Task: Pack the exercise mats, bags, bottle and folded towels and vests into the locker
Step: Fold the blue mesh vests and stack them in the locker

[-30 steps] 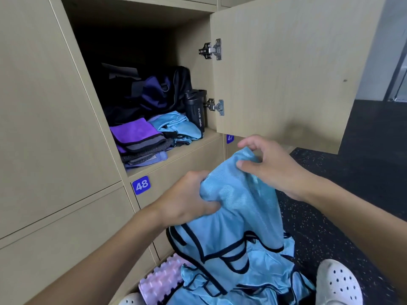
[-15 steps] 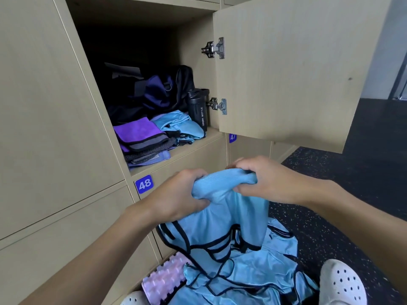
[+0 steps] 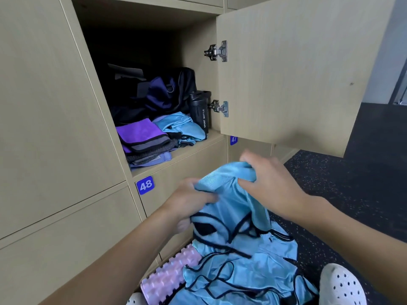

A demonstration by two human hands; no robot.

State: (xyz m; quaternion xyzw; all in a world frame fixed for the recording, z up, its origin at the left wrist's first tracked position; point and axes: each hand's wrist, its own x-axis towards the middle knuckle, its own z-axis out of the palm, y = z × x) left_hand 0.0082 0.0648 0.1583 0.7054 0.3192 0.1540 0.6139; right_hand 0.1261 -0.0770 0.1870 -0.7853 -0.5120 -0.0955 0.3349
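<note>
Nearest the camera, a white perforated shoe [image 3: 343, 285] stood on the dark speckled floor [image 3: 352, 186], with a pink ridged foam roller [image 3: 169, 276] lying beside a heap of light blue vests [image 3: 248, 276] trimmed in black. Above that heap, both hands gripped one blue vest [image 3: 229, 194], its long axis hanging downward from the bunched top edge. The left hand [image 3: 189, 201] had its fingers curled shut on the cloth at the left of the bunch; the right hand [image 3: 271, 186] pinched the top fold, fingers closed over it, though motion blur softened their outline.

Behind them, the open locker [image 3: 176, 155] above the plate numbered 48 [image 3: 145, 185] held, at the front left, a stack of folded towels [image 3: 143, 142] with a purple one on top. Just right of it lay folded blue vests [image 3: 180, 127]. At the right wall stood an upright black bottle [image 3: 200, 110], its lettering running vertically. Farther back sat a dark purple-and-black bag [image 3: 158, 95], and the deepest part was too dark to read. The locker door [image 3: 297, 71] swung open to the right.
</note>
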